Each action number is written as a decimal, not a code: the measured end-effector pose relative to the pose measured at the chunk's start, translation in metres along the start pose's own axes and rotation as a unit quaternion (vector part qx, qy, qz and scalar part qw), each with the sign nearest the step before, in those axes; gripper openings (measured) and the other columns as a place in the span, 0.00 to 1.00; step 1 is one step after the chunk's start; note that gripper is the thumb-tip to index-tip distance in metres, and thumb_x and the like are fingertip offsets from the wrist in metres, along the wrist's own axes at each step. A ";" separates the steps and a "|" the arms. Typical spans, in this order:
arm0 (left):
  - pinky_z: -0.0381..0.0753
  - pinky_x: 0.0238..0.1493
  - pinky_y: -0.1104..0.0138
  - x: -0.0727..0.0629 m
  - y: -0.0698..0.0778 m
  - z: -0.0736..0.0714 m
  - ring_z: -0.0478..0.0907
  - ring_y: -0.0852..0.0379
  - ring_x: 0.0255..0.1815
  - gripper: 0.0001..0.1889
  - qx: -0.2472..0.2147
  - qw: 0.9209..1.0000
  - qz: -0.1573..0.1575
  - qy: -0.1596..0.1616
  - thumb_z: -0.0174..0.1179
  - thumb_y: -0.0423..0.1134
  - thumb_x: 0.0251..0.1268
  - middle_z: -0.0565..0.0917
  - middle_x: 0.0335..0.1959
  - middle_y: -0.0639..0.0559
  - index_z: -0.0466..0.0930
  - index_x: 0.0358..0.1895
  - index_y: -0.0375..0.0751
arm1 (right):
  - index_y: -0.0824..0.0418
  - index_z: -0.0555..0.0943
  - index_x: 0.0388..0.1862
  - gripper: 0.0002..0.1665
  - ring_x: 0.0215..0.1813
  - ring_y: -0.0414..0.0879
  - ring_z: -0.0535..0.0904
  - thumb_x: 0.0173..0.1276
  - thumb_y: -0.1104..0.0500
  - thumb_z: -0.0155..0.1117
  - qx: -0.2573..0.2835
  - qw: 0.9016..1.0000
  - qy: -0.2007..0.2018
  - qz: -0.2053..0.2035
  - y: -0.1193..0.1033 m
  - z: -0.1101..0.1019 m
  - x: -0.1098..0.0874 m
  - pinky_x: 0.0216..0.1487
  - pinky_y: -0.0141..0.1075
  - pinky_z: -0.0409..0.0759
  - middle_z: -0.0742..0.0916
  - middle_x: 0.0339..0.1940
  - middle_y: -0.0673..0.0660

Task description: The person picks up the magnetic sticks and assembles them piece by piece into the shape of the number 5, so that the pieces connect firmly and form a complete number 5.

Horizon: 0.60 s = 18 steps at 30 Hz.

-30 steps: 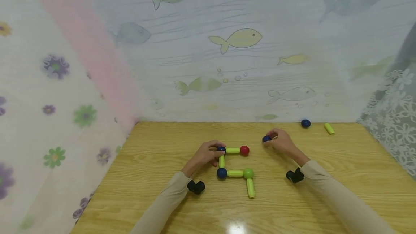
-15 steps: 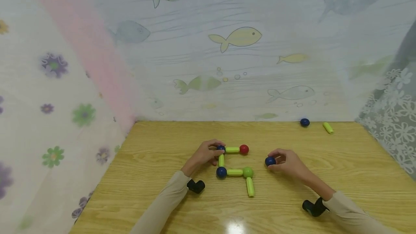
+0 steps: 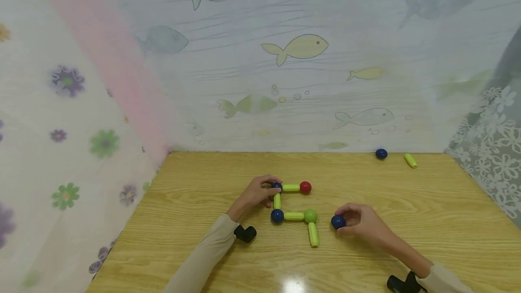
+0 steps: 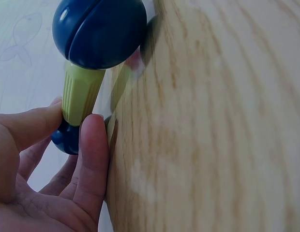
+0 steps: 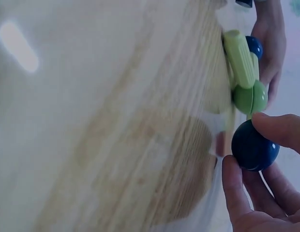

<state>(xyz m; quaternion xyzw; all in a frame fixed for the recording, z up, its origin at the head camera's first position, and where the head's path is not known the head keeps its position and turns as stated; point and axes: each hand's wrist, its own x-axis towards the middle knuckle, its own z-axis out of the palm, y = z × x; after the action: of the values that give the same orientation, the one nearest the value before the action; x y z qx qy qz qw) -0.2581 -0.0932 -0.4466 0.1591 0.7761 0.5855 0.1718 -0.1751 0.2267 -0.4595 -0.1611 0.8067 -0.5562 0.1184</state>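
A figure of balls and ribbed yellow-green rods lies on the wooden table. My left hand (image 3: 257, 191) grips its upper-left blue ball (image 3: 277, 187), partly hidden by the fingers. From that ball one rod (image 3: 291, 188) runs to a red ball (image 3: 305, 187), another down to a lower blue ball (image 3: 277, 216). A further rod (image 3: 294, 216) joins the lower blue ball to a green ball (image 3: 310, 216), from which a last rod (image 3: 313, 234) points toward me. Right of the figure, my right hand (image 3: 362, 224) pinches a loose blue ball (image 5: 255, 146) between thumb and fingers.
Near the table's back edge lie another blue ball (image 3: 381, 153) and a single yellow-green rod (image 3: 410, 160). A fish-patterned cloth (image 3: 244, 71) hangs behind the wooden table (image 3: 195, 248), with flowered cloth (image 3: 77, 162) at the left.
My right hand has carried its blue ball toward me, from near the back of the table to beside the figure's lower right. The left hand and the figure stay put.
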 end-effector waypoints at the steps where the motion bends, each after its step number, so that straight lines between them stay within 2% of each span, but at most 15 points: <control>1: 0.82 0.25 0.57 0.000 0.000 0.000 0.77 0.41 0.26 0.16 0.000 1.000 0.001 0.000 0.57 0.31 0.67 0.76 0.46 0.41 0.75 0.56 0.31 | 0.76 0.76 0.48 0.26 0.44 0.49 0.81 0.53 0.65 0.74 0.007 1.000 -0.002 -0.001 0.000 0.001 -0.002 0.42 0.33 0.81 0.82 0.44 0.65; 5: 0.82 0.25 0.58 0.000 0.001 0.000 0.77 0.42 0.27 0.16 -0.001 1.000 0.004 0.000 0.57 0.31 0.67 0.76 0.47 0.40 0.75 0.56 0.31 | 0.76 0.76 0.49 0.27 0.44 0.46 0.82 0.54 0.64 0.74 0.027 1.000 -0.003 0.001 0.002 0.005 -0.008 0.43 0.32 0.81 0.81 0.46 0.66; 9: 0.82 0.26 0.58 -0.002 0.003 0.001 0.77 0.42 0.26 0.16 0.001 1.000 0.004 0.000 0.57 0.30 0.67 0.76 0.47 0.40 0.75 0.57 0.30 | 0.76 0.75 0.49 0.26 0.45 0.44 0.81 0.55 0.64 0.73 0.041 0.999 -0.017 -0.019 0.003 0.010 -0.014 0.44 0.32 0.80 0.81 0.46 0.67; 13: 0.81 0.25 0.57 -0.002 0.002 0.001 0.76 0.37 0.26 0.17 0.002 1.000 0.004 -0.001 0.57 0.31 0.67 0.77 0.47 0.38 0.75 0.57 0.30 | 0.76 0.75 0.50 0.26 0.46 0.43 0.80 0.56 0.64 0.72 0.057 0.997 -0.037 -0.023 0.002 0.017 -0.020 0.45 0.32 0.80 0.80 0.48 0.67; 16: 0.81 0.24 0.55 0.003 -0.007 0.000 0.74 0.31 0.27 0.17 0.001 1.000 0.005 -0.003 0.56 0.31 0.68 0.78 0.47 0.37 0.75 0.57 0.31 | 0.76 0.76 0.49 0.25 0.46 0.42 0.80 0.56 0.63 0.72 0.056 0.997 -0.046 -0.015 -0.001 0.022 -0.024 0.44 0.33 0.81 0.80 0.47 0.66; 18: 0.81 0.24 0.56 0.007 -0.014 0.000 0.74 0.31 0.27 0.17 0.001 1.000 0.006 -0.001 0.56 0.32 0.68 0.78 0.47 0.38 0.75 0.58 0.32 | 0.75 0.77 0.48 0.25 0.45 0.42 0.80 0.56 0.63 0.73 0.051 0.998 -0.048 -0.009 -0.003 0.026 -0.025 0.43 0.33 0.81 0.81 0.46 0.64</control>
<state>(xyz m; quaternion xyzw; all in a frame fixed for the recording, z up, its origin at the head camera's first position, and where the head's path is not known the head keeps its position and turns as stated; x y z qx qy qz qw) -0.2647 -0.0940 -0.4605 0.1652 0.7755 0.5855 0.1689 -0.1418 0.2128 -0.4654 -0.1889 0.7692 -0.5891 0.1598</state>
